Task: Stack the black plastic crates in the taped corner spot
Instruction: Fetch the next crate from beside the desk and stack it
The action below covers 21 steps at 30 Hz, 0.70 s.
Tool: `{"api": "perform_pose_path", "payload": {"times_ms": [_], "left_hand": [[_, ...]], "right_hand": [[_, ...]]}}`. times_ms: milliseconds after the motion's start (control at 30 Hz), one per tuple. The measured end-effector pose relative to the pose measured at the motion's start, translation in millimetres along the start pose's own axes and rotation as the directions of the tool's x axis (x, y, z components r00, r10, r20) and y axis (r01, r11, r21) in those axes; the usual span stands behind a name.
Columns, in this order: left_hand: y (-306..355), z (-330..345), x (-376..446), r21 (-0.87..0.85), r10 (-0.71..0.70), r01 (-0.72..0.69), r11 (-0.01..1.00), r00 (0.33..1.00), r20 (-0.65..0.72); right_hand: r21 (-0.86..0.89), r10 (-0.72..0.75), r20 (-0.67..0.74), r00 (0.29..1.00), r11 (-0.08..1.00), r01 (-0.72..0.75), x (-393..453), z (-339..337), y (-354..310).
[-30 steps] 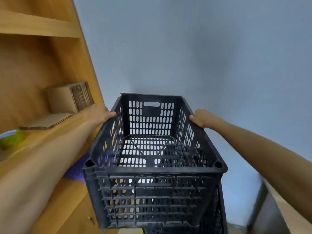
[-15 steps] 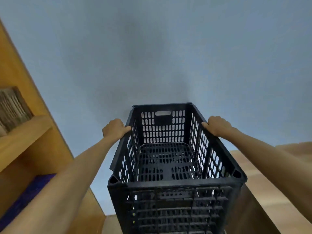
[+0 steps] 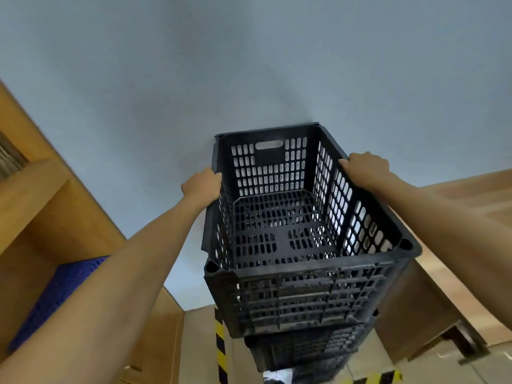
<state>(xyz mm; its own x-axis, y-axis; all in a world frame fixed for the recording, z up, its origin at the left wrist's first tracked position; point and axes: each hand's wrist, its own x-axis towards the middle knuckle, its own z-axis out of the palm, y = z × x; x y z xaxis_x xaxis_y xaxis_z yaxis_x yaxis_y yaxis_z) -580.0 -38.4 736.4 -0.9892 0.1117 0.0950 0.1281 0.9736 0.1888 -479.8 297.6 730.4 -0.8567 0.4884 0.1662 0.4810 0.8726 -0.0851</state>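
Note:
I hold an empty black slotted plastic crate [image 3: 302,297] by its two long rims. My left hand [image 3: 201,184] grips the left rim near the far end, and my right hand [image 3: 363,169] grips the right rim. The crate sits directly above a stack of black crates [image 3: 302,353], whether touching I cannot tell. Yellow-and-black tape [image 3: 220,353] marks the floor spot left of the stack, and another strip of tape [image 3: 379,377] lies at the bottom right. The crate's far end is close to the grey wall [image 3: 249,65].
A wooden shelf unit [image 3: 36,195] stands at the left, with a blue plastic item [image 3: 52,297] on a lower shelf. A wooden table or cabinet [image 3: 443,286] stands close at the right of the stack. Tan floor shows between them.
I moved the crate right and forward, away from the shelf, and lowered it over the stack by the wall. Both hands kept their grip on the rims.

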Motion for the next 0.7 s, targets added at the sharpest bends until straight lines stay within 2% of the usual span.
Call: {"api": "perform_pose_path", "payload": {"times_ms": [67,133,233,367,433,600,700], "left_hand": [[0.9,-1.1,-0.4,0.044,0.006,-0.007,0.999,1.0,0.012],[-0.2,1.3,0.0,0.004,-0.007,0.007,1.0,0.999,0.031],[-6.8,9.8,-4.9,-0.213,-0.001,0.018,0.977,0.997,0.08],[-22.8,21.6,-25.3,-0.53,0.145,-0.066,0.846,0.984,0.108],[-24.6,18.2,-42.1,-0.526,0.197,-0.095,0.845,0.97,0.143],[-14.5,4.8,-94.7,-0.37,0.233,-0.161,0.915,0.959,0.159],[-13.0,-7.8,-121.7,-0.477,0.242,-0.121,0.87,0.949,0.202]], "right_hand": [[0.014,0.017,0.042,0.999,1.0,-0.018,-9.2,1.4,-3.9],[0.151,0.018,0.131,0.991,0.988,-0.037,-19.7,6.2,-4.4],[0.356,-0.057,0.216,0.975,0.934,-0.025,-41.2,4.8,9.9],[0.454,-0.099,0.232,0.968,0.891,-0.017,-70.8,4.3,28.7],[0.459,-0.094,0.237,0.967,0.888,-0.026,-73.9,4.9,28.6],[0.497,-0.095,0.236,0.967,0.867,-0.037,-72.7,4.0,29.2],[0.589,-0.14,0.255,0.957,0.807,-0.039,-74.7,2.7,33.5]]}}
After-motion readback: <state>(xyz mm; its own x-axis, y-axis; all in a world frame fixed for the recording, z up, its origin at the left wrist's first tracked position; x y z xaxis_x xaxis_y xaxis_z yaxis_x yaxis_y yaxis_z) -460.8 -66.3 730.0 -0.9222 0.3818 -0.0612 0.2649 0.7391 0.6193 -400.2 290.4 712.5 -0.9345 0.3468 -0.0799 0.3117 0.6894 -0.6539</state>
